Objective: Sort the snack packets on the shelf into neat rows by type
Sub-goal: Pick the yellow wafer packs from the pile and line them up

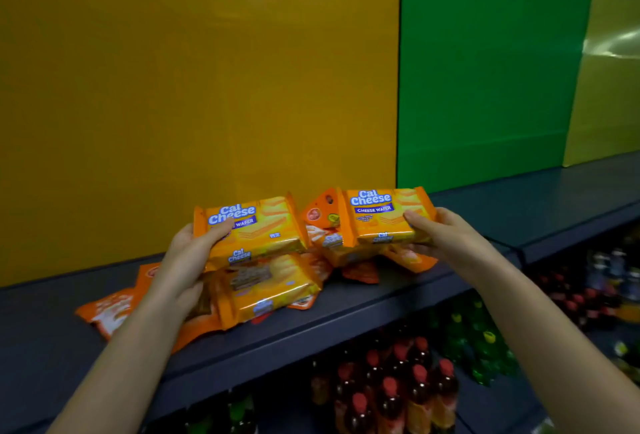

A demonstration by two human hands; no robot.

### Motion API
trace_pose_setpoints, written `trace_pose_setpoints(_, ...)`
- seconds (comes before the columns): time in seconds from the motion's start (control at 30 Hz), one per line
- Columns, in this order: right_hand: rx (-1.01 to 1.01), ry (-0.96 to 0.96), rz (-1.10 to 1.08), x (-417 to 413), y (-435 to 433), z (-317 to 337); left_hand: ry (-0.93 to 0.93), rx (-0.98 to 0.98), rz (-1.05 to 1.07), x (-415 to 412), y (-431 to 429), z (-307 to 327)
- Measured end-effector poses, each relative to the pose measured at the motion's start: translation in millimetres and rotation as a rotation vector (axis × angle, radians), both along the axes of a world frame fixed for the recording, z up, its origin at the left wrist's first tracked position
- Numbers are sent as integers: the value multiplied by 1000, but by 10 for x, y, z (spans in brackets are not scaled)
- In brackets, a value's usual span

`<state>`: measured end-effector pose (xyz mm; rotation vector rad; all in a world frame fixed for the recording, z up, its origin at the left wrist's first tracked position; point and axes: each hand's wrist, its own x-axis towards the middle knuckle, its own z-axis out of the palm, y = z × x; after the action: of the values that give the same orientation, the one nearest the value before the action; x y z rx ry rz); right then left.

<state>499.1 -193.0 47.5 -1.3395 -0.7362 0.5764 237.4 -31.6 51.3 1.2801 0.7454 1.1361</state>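
Observation:
My left hand grips the left end of an orange Cal Cheese wafer packet, which lies on top of another wafer packet. My right hand grips the right end of a second Cal Cheese packet, thumb on its front. That packet rests over a further wafer packet. Flat orange snack sachets lie under and around the pile, and one orange sachet stands between the two held packets. Everything sits on the dark grey shelf.
Yellow and green back panels rise behind the shelf. The shelf below holds red-capped drink bottles and green bottles. The grey shelf runs on bare to the right and far left.

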Motion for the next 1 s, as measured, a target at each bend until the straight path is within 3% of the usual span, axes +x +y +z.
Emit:
trace_pose_setpoints(0.5, -83, 3, -151, 2029, -1617, -192, -13, -36, -134, 2551, -1178, -397)
trace_pose_setpoints(1.0, -93, 5, -113, 3445, -1705, -301, 103, -150, -97, 4594, -1096, -401)
